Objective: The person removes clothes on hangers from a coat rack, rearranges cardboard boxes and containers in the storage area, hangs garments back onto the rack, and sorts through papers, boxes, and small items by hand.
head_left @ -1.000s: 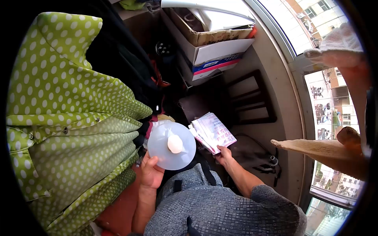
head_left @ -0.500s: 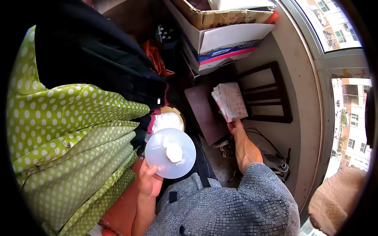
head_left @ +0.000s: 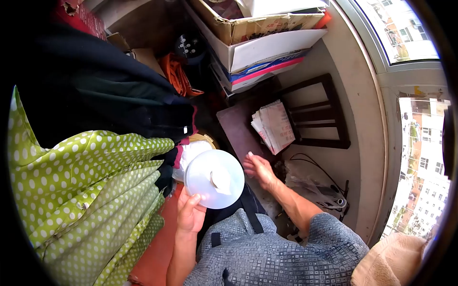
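My left hand (head_left: 191, 212) grips the lower left edge of a round translucent plastic lid (head_left: 200, 167), thumb on top. A whitish patch, perhaps a glare or something lying there, shows at the lid's middle. Behind the lid is a round container with a yellowish rim (head_left: 210, 139) and a white plastic bag (head_left: 191, 151) in it, partly hidden. My right hand (head_left: 257, 169) is in the air in front of the chair seat, fingers loosely bent and apart from the thumb, holding nothing visible. A stack of folded papers (head_left: 276, 126) lies on the dark wooden chair (head_left: 236, 126), just beyond this hand.
Stacked cardboard boxes (head_left: 267, 47) stand at the back. Green polka-dot cloth (head_left: 95, 176) and dark clothing (head_left: 119, 105) hang on the left. An orange bag (head_left: 179, 74) lies behind them. Cables and clear plastic (head_left: 315, 186) are beside the chair, below the window wall at right.
My right hand has let go of the folded papers and moved left and down toward the lid. The papers stay on the chair. The lid in my left hand has shifted slightly right.
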Motion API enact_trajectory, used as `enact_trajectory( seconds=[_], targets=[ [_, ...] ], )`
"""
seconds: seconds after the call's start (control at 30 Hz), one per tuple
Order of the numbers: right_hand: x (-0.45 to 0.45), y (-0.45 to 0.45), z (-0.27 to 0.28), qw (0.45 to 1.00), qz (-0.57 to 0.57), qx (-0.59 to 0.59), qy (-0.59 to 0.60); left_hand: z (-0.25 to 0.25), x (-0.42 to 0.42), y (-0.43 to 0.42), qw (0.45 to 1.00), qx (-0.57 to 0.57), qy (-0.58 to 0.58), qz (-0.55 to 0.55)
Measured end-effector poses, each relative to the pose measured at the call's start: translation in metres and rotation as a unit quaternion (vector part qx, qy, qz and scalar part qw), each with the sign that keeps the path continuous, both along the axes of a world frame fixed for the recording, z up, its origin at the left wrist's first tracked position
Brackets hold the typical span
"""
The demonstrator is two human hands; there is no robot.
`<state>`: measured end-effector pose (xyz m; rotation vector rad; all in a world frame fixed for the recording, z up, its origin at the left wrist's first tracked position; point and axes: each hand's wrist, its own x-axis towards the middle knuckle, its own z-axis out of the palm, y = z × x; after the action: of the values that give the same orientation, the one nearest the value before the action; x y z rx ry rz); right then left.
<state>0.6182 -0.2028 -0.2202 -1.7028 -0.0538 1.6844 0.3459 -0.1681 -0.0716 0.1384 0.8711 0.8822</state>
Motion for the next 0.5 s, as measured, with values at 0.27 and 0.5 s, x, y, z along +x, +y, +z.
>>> enact_trajectory(
  seconds=[0.27, 0.5],
  targets=[
    [-0.028, 0.010, 0.095, 0.946, 0.131, 0.289, -0.063, -0.019, 0.045, 0.022, 0.993, 0.060, 0.081, -0.066],
    [0.002, 0.021, 0.104, 0.888, 0.152, 0.273, -0.338, -0.035, 0.096, 0.037, 0.978, 0.092, 0.100, -0.160]
  ],
)
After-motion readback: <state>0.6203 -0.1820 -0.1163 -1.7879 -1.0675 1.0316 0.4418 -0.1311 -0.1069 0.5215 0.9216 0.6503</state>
